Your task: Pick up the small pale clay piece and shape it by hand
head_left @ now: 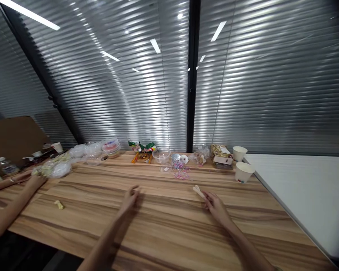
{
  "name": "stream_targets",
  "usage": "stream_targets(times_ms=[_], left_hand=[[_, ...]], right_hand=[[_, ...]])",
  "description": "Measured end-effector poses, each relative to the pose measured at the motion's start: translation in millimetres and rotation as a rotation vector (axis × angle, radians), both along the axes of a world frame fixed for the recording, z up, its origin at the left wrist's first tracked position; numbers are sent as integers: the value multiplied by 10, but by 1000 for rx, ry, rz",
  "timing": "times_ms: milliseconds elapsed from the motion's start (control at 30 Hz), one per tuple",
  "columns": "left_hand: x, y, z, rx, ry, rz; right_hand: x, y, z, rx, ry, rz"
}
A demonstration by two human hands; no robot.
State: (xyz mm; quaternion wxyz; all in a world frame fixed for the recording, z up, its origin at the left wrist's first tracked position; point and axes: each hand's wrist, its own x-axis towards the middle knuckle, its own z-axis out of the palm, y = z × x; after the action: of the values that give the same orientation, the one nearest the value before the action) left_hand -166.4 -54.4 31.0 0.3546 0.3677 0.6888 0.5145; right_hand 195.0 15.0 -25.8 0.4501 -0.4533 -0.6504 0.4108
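Two cups (243,173) farther right | right grip (215,206) pinching pale sticks (198,191) | left grip (129,197) half-curled, empty

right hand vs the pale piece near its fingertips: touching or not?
Touching. The head view shows one end of the pale piece pinched in the fingers of the right hand.

The table (169,222) looks smooth, wood-grained; the pale held piece (198,191), matt; 2 cups (244,173), matt paper; the blinds (124,101), glossy metal.
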Motion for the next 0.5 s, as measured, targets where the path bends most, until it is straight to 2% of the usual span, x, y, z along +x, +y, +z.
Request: stream_targets(times_ms=[133,233,333,433,500], left_hand=[[1206,231,-138,58,-315,-276],[1848,317,-205,121,-335,-413],[2119,337,-238,228,-294,-473],[2113,332,-252,252,-351,-523],[2061,336,-259,250,-431,-495]], right_hand=[[16,29,-54,-55,61,-33],[43,45,-59,-140,144,-19],[58,38,-14,-235,234,27],[38,7,54,-305,305,76],[11,-23,99,-306,316,112]])
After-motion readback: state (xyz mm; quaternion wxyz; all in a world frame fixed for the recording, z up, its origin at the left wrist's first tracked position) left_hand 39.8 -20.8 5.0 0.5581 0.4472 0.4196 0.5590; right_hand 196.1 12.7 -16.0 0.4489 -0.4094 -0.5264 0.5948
